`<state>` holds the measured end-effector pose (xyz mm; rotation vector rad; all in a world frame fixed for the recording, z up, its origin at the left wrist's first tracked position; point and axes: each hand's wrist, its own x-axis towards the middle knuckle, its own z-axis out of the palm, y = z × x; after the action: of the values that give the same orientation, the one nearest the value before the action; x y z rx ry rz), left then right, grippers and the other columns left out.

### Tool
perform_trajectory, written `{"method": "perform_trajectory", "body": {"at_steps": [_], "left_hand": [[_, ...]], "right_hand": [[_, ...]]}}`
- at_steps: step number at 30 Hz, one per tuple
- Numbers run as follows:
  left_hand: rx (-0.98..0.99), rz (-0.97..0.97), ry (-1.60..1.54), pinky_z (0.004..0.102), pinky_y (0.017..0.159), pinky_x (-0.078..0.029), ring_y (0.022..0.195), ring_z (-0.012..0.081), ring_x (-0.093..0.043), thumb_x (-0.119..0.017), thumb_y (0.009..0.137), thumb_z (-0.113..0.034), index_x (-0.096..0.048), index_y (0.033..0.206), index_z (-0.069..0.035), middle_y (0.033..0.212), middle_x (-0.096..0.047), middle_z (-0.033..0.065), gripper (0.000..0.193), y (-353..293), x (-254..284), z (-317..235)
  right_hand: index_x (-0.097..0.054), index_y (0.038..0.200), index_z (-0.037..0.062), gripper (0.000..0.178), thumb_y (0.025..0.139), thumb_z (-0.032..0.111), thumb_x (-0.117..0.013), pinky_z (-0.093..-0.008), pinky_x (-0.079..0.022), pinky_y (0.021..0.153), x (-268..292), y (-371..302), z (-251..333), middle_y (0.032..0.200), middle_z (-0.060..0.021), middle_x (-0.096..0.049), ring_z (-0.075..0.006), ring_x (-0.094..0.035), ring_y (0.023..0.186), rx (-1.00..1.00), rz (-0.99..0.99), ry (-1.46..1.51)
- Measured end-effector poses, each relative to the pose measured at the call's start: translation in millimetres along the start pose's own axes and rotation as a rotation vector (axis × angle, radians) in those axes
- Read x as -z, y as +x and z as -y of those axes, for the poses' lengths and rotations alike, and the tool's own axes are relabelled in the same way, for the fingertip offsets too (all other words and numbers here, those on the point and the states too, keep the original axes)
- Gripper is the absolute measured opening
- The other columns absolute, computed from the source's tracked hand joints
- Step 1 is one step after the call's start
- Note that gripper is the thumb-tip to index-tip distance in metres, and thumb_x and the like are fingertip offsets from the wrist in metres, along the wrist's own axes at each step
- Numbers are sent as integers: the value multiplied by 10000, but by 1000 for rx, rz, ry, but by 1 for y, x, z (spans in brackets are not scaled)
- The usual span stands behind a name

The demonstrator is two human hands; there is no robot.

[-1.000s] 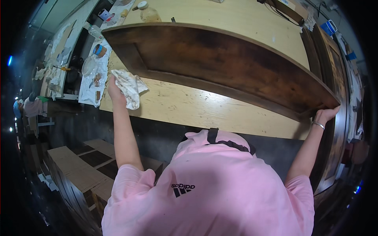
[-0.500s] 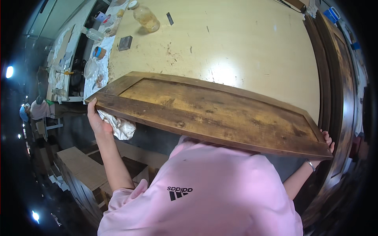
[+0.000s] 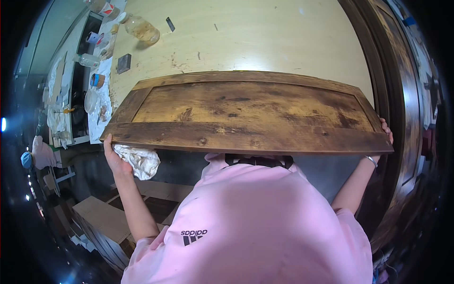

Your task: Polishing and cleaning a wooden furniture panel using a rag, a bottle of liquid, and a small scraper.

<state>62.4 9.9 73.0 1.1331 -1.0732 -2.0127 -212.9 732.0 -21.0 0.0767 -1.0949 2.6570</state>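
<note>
At upper left I see a white-lidded jar [image 3: 143,31] and a grey block [image 3: 124,63] on the pale surface [image 3: 283,38]; left of them, my feed shows a clear bottle [image 3: 89,60] and a blue-banded cup [image 3: 97,80]. Stacked cardboard [image 3: 101,215] sits at lower left.

Dk-brn, yellow-blotched wood panel [image 3: 246,106], wht cloth [image 3: 141,162]

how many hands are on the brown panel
2: the left hand at the near left corner of the brown panel, also holding a white cloth, and the right hand at its right end, partly hidden behind it.
</note>
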Motion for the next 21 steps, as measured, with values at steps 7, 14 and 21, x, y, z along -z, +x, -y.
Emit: {"method": "perform_trajectory", "body": {"at_steps": [7,14,21], "left_hand": [[-39,355,1168,241,570,-452,601,125,-599,-585,927,-330,-641,746,25,659,-617,96,403,-55,-35,-55],[-392,729,893,250,732,-459,791,136,-594,-524,911,-310,-626,873,-13,833,-633,71,316,-63,-207,-46],[-86,1481,1000,298,731,-543,925,188,-648,-588,921,-270,-624,990,7,924,-643,119,288,-107,-362,126]], "right_hand": [[-592,710,95,299,868,254,-393,-466,-335,1073,-13,0,-7,797,-83,-594,-296,-538,998,55,-67,-17],[-583,698,98,313,870,245,-367,-453,-356,1043,-18,-9,-5,765,-85,-593,-283,-522,997,40,-49,27],[-544,693,93,309,880,241,-347,-432,-363,1017,-32,-8,-10,754,-87,-539,-277,-510,939,122,-110,-3]]}}
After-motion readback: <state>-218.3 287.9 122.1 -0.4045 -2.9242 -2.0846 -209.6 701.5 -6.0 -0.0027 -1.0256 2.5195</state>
